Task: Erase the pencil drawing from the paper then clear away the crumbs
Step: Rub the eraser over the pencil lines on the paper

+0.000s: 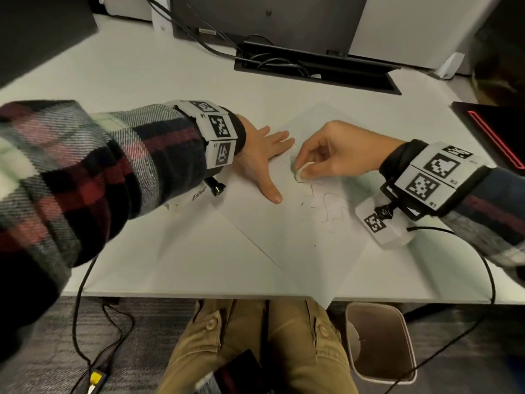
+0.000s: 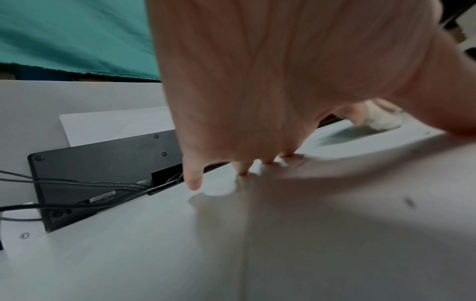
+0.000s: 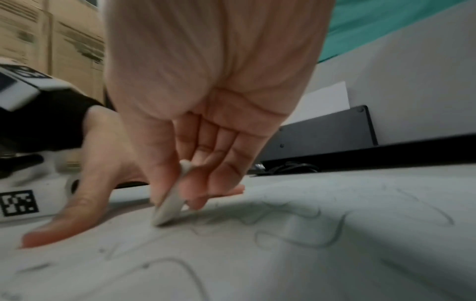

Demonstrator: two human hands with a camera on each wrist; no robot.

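A white sheet of paper (image 1: 287, 240) lies turned at an angle on the desk, with wavy pencil lines (image 1: 331, 207) near its middle. My left hand (image 1: 265, 159) lies flat on the sheet's upper left part, fingers straight and thumb spread. My right hand (image 1: 321, 157) pinches a white eraser (image 1: 302, 172) between thumb and fingers, its lower edge on the paper at the drawing's left end. The right wrist view shows the eraser (image 3: 170, 205) tilted on edge among the pencil lines (image 3: 304, 232). Small dark crumbs (image 1: 314, 245) dot the sheet.
A black cable tray (image 1: 315, 66) with wires is set into the desk behind the paper. A dark device with a red stripe (image 1: 494, 135) lies at the right edge. A bin (image 1: 380, 342) stands on the floor under the desk's front edge.
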